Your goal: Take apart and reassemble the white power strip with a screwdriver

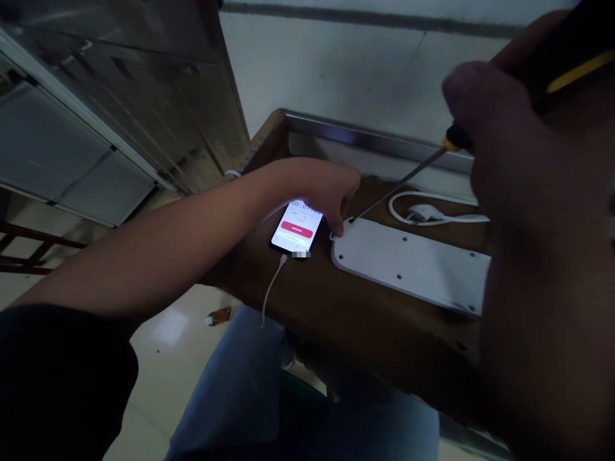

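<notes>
Nearest, the right hand (521,137) grips one screwdriver with a black-and-yellow handle and slim metal shaft (454,139), its tip at a corner hole of one long, white, round-cornered casing (423,262). Six dark holes show; the right arm hides the casing's far-right end. A broad bare band of brown surface (307,294) runs between casing and front edge. The left hand (331,186) bends down, fingertips at the casing's left end; whether it pinches anything, I cannot tell. Beside it lies one lit, black-edged phone (295,229). Behind the casing, one white plug (425,212) narrows the gap to the grey metal rail (346,134).
</notes>
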A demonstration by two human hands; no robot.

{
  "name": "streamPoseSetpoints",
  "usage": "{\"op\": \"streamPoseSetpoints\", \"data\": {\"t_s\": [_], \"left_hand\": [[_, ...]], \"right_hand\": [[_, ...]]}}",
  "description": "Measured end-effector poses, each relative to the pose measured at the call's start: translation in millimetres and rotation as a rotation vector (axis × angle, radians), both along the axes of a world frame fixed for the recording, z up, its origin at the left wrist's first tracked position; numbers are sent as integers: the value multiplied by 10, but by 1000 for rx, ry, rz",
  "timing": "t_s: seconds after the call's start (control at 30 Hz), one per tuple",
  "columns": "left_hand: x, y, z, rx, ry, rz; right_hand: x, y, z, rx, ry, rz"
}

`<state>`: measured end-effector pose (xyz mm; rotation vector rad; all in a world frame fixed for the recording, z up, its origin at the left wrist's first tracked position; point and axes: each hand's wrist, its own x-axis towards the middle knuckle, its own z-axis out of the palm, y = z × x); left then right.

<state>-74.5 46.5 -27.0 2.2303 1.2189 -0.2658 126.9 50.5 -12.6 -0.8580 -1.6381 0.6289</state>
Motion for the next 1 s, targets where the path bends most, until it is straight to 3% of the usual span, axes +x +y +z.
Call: {"op": "streamPoseSetpoints", "data": {"t_s": [0.1, 0.3, 0.47, 0.67, 0.87, 1.0], "left_hand": [[-12, 10, -16, -17, -7, 3], [-25, 27, -40, -50, 8, 19], [-27, 35, -55, -16, -6, -27], [-32, 38, -58, -42, -9, 2], [-20, 3, -17, -52, 5, -8], [-34, 1, 37, -8, -11, -53]], "right_hand": [[-37, 144, -93, 146, -15, 20], [-56, 328, -242, 154, 155, 61], [-29, 241, -209, 237, 32, 22], [-13, 87, -140, 177, -74, -76], [-9, 31, -115, 129, -88, -74], [-66, -71, -29, 213, -208, -31]]}}
